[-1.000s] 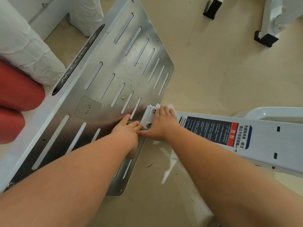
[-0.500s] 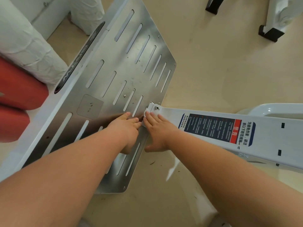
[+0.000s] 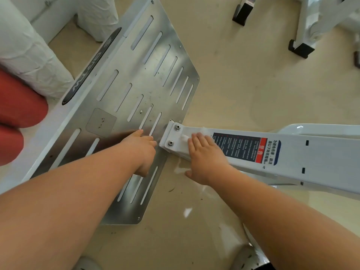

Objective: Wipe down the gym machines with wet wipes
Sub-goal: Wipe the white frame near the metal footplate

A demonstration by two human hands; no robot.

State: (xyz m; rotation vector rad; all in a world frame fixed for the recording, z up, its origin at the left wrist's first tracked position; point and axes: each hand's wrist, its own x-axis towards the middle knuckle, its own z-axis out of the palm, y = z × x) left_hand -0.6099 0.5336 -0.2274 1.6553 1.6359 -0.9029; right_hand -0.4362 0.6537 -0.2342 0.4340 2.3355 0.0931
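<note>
Head view, looking down past both forearms. We go by size.

Slotted metal footplate (image 3: 136, 78): lies flat on the floor, scuffed and speckled with dirt, likely still due a wipe.

White beam (image 3: 303, 152): runs in from the right and ends at the plate's edge, where two bolts (image 3: 177, 127) pin its bracket. A warning label (image 3: 245, 148) sits on its top face.

Right hand (image 3: 204, 158): flat on the beam between bolts and label, fingers straight and together, thumb dropped over the near side. We judge the flat palm spreads pressure for the stroke.

Left hand (image 3: 143, 147): spread on the plate just beside the bracket, holding nothing. We read it as a brace for the lean.

Wet wipe (image 3: 184, 137): pinned under the right palm; only a white scrap shows past the fingertips, and more trails below the beam.
</note>
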